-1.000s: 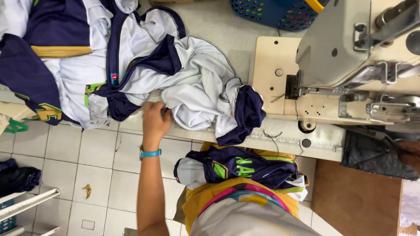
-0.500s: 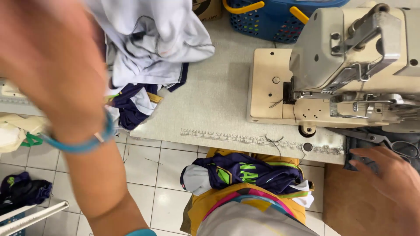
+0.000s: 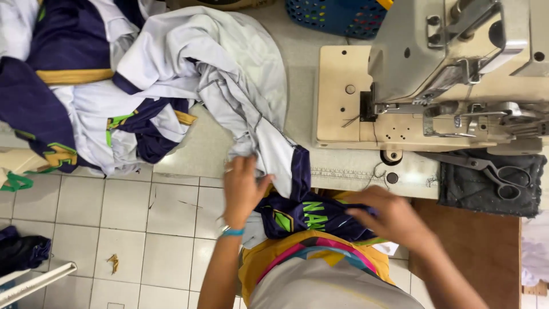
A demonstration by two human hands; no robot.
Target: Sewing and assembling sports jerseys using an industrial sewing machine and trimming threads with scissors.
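Head view: both hands (image 3: 243, 191) on jersey (image 3: 297, 214)

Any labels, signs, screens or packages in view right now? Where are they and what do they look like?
No packages, signs or screens show.
Printed lettering on navy garment: in the lap, between left hand and right hand; blocky green letters, white edged.
Printed patch on piled garment: table's left edge; green and yellow on navy.
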